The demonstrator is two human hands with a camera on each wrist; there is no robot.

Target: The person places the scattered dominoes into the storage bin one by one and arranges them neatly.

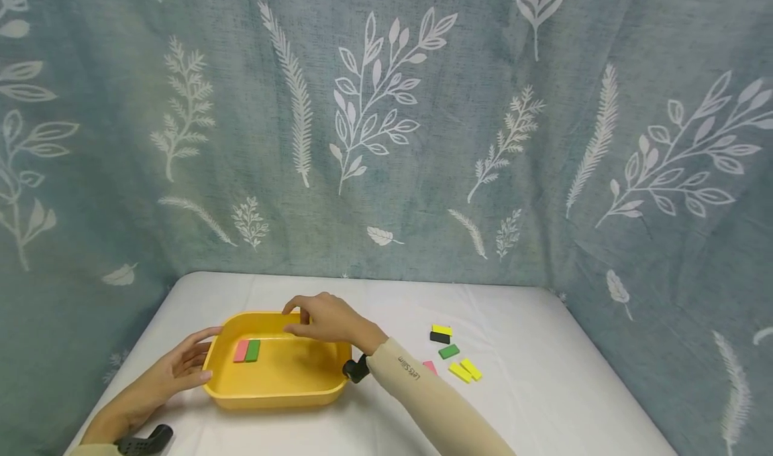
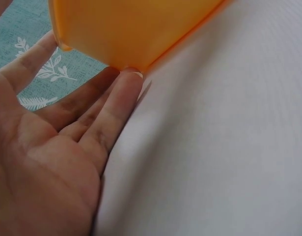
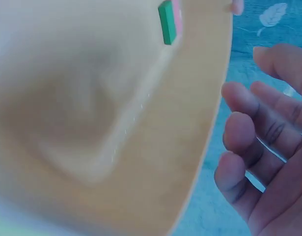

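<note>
- A person's right hand [image 1: 329,316] hovers over the far right part of a yellow plastic tray [image 1: 274,401], thumb apart from loosely bent fingers, nothing held between them; whether a fingertip brushes the rim cannot be told.
- The left hand [image 1: 173,369] steadies the tray's left end, its fingers mostly straight and spread, clamped on nothing; in the left wrist view, fingertips meet the outer wall near the base.
- Inside the tray, toward its left end, a pink block [image 1: 240,351] and a green block [image 1: 253,351] lie flat, long sides together, the pink one nearer the left hand.
- To the right of the tray, well apart from it, more small blocks lie loose: a black block [image 1: 439,338] with a yellow block [image 1: 441,330] at its far side, and a second green block [image 1: 449,351] just nearer the person.
- Nearer still, two yellow blocks [image 1: 459,373] lie side by side at a slant, beside a second pink block [image 1: 430,367] partly hidden by the right sleeve [image 1: 431,399], which is beige and lettered.
- Black wrist devices [image 1: 356,369] sit at both wrists.
- A white-covered table [image 1: 513,322] bears it all, before a blue-green curtain [image 1: 435,241] printed with white leaves and sprigs.
</note>
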